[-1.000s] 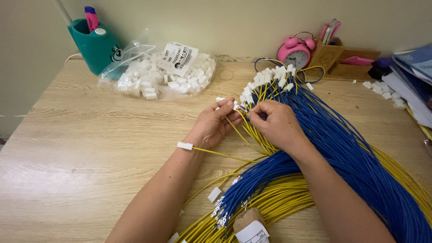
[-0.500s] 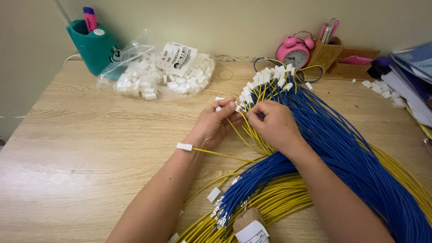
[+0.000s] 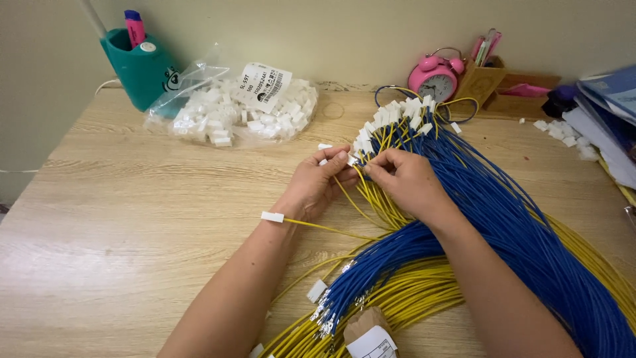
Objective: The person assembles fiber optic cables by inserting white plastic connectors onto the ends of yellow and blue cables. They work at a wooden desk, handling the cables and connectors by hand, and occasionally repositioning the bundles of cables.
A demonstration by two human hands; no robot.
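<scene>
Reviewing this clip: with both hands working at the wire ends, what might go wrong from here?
1. The left hand and right hand pinch a small white connector and a yellow wire amid a dense bundle of blue wires; a neighbouring wire may get picked by mistake.
2. A loose connector-tipped wire end lies by the left wrist; the forearm may drag it.
3. The open bag of white connectors could spill if bumped.
</scene>
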